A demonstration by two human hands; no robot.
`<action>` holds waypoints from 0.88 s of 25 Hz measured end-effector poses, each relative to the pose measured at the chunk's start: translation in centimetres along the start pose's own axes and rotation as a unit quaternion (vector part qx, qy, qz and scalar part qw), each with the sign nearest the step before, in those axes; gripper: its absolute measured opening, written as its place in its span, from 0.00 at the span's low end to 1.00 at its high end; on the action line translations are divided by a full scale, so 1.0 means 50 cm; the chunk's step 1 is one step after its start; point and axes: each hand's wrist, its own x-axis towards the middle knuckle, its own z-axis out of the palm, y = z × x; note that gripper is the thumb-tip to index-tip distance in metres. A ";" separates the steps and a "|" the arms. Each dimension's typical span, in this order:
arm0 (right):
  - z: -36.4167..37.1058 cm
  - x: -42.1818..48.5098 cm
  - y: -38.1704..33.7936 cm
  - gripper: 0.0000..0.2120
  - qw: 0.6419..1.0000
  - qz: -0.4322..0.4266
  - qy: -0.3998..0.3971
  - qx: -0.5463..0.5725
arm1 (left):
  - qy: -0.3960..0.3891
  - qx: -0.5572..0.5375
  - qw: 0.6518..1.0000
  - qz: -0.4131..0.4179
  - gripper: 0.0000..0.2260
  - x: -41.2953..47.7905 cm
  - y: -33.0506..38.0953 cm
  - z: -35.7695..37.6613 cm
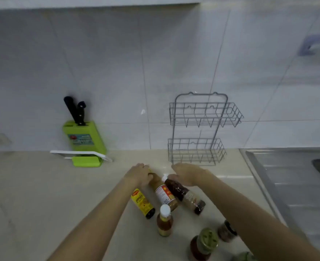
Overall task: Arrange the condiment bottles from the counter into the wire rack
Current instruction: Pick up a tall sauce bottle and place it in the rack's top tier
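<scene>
Beige counter (42, 194), white-tiled wall, two-tier wire rack (202, 129) at far right holding nothing: all condiment bottles (164, 221) remain near me, my left hand (139, 174) wrapping one bottle's top, my right hand (188, 174) spread loosely over another's cap, grip uncertain.

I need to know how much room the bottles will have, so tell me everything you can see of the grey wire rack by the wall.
The grey wire rack is thin metal wire, with a tall back frame rounded at its top corners and two open basket shelves, one above the other. Both shelves look empty. It stands upright at the back of the beige counter, against the white tiled wall, left of the steel sink. Neither hand touches it; the right hand is just in front of its lower shelf.
</scene>
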 end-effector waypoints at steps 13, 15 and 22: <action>0.100 0.134 0.025 0.28 0.996 -0.041 -0.071 -0.044 | -0.009 -0.321 0.930 -0.176 0.25 0.139 -0.009 0.098; 0.111 0.132 0.032 0.28 0.996 -0.037 -0.057 -0.053 | 0.004 -0.354 0.913 -0.201 0.22 0.136 0.011 0.109; 0.125 0.134 0.029 0.21 0.997 -0.044 -0.014 -0.064 | -0.004 -0.458 0.862 -0.217 0.16 0.136 0.009 0.108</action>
